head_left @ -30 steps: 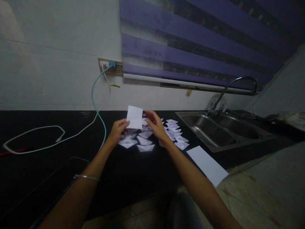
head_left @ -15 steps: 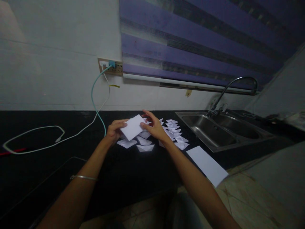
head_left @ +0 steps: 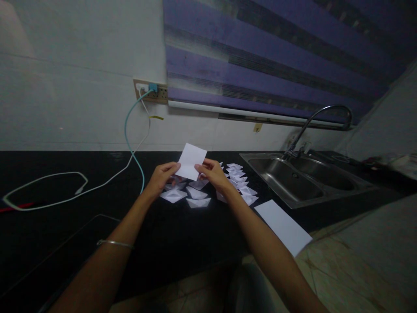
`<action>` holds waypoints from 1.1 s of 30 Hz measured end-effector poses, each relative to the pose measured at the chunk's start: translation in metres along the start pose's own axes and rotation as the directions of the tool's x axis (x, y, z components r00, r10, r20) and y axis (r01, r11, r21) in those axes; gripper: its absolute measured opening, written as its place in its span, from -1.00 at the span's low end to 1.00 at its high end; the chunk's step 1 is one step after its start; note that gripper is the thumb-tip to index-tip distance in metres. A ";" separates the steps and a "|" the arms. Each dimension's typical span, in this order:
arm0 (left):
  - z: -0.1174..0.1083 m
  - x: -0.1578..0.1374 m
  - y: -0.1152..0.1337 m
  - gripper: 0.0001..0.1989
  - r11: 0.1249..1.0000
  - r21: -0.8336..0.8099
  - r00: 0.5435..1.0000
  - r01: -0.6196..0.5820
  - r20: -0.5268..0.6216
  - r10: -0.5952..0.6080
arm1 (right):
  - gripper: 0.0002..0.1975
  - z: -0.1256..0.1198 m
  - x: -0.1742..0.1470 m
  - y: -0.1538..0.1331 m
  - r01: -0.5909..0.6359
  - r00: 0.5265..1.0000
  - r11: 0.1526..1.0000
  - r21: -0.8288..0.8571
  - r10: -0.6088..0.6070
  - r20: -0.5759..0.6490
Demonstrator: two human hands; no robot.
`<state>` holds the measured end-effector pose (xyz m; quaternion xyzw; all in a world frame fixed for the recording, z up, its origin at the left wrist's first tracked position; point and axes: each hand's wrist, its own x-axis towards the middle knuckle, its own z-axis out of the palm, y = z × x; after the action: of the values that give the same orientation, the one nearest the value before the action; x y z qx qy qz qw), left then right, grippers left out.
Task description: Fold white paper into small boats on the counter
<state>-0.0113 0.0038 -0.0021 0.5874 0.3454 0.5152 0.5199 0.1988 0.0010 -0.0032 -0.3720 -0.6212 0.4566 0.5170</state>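
Observation:
A small white sheet of paper, apparently folded, is held up between both hands above the counter. My left hand pinches its left edge, thumb on the near face. On the opposite edge, my right hand grips it the same way, fingers behind. Below and behind the hands lie several folded white paper boats, partly hidden by the hands and the sheet. More paper boats lie in overlapping rows to the right. A flat stack of white paper rests by my right forearm, near the counter's front edge.
The black countertop runs along a tiled wall. A double steel sink with a curved faucet is at the right. At the left, a white cable and a teal cable hang from a wall socket.
The sheet has been raised slightly and turned more upright. My right hand has closed from a looser, spread hold to a grip on its right edge.

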 end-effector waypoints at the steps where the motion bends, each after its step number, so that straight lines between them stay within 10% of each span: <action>1: -0.001 0.001 -0.001 -0.73 1.000 -0.008 1.000 0.001 -0.003 -0.001 | -0.64 -0.001 0.000 0.001 0.016 1.000 0.999 -0.035 -0.015 0.013; 7: -0.003 0.001 0.002 -0.72 0.992 -0.123 0.999 0.017 -0.034 -0.022 | -0.72 -0.003 -0.001 0.001 0.072 0.991 0.993 -0.097 -0.060 0.118; 15: -0.003 -0.002 0.008 -0.83 0.999 -0.045 1.000 -0.010 -0.021 0.009 | -0.80 -0.001 -0.001 -0.001 0.228 0.973 0.973 -0.034 -0.229 -0.040; 22: -0.006 0.002 0.002 -0.43 0.952 -0.270 0.982 0.142 0.157 -0.102 | -0.89 0.001 -0.001 -0.001 0.259 0.965 0.962 -0.092 -0.262 -0.024; 26: -0.006 0.004 -0.006 -0.41 0.957 -0.125 0.926 0.260 0.311 -0.211 | -0.87 0.001 -0.001 -0.001 0.285 0.958 0.948 -0.145 -0.288 0.001; 33: -0.003 -0.002 -0.004 -0.62 0.982 0.139 0.944 0.126 0.288 -0.162 | -0.86 0.001 0.000 -0.001 0.261 0.965 0.961 -0.094 -0.263 -0.005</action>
<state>-0.0144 0.0034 -0.0063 0.6614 0.3351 0.3599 0.5664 0.1980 0.0002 -0.0022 -0.3141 -0.6809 0.3513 0.5606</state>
